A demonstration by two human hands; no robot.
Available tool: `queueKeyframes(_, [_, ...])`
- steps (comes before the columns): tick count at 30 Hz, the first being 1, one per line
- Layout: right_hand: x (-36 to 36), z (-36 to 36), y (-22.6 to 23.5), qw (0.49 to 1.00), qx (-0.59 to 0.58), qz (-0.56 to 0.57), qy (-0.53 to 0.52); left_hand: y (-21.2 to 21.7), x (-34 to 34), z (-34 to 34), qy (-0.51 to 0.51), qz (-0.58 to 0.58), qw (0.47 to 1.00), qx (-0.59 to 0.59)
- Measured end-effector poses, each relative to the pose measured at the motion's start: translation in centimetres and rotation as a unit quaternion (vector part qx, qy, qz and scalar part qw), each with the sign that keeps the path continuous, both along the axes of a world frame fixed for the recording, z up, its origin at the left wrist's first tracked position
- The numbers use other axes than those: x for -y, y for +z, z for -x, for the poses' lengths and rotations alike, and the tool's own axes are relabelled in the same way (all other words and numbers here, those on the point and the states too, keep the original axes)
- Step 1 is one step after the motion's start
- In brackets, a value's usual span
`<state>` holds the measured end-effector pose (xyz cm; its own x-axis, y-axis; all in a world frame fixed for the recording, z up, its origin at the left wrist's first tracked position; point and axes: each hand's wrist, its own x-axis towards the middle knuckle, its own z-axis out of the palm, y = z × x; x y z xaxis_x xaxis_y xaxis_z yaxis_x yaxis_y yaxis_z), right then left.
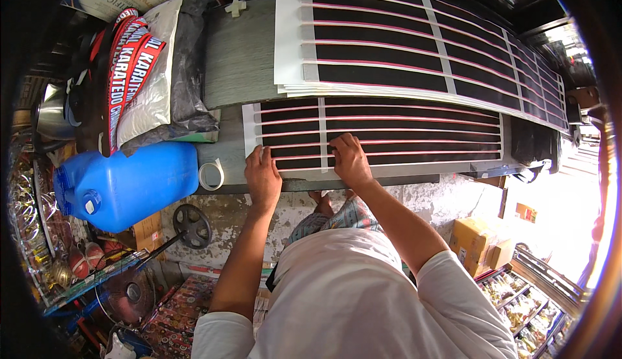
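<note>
A long sheet with black panels and thin white and pink strips [414, 126] lies on the grey table in front of me. My left hand [264, 179] rests at its near left corner, fingertips bent down and pressed together on the edge. A short way to the right, my right hand [352, 161] has its fingers curled in a pinch beside a white cross strip [322, 129]. Any thin piece between the fingers is too small to make out. Beyond lies a stack of similar larger striped sheets [376, 53]. A white tape roll [203, 179] sits left of my left hand.
A blue plastic jerrycan [139, 181] stands at the left. Behind it are a plastic-wrapped bag [146, 109] and red printed ribbons [123, 61]. A small white cross-shaped piece [236, 7] lies on the grey board. Cardboard boxes [476, 245] are low at right, a fan [133, 293] lower left.
</note>
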<state>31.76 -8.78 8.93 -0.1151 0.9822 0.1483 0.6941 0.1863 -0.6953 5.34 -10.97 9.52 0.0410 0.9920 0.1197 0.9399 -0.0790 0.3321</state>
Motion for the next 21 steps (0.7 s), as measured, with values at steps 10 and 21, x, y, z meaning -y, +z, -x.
queueKeyframes(10, [0.5, -1.1, -0.3, 1.0, 0.013, -0.027, -0.003, -1.4, 2.0, -3.9, -0.116, -0.006, 0.993, -0.02])
queueKeyframes(21, [1.6, -1.2, 0.8, 1.0, -0.001, -0.031, 0.002, -2.6, 1.4, 0.0, -0.052, -0.018, 0.998, 0.003])
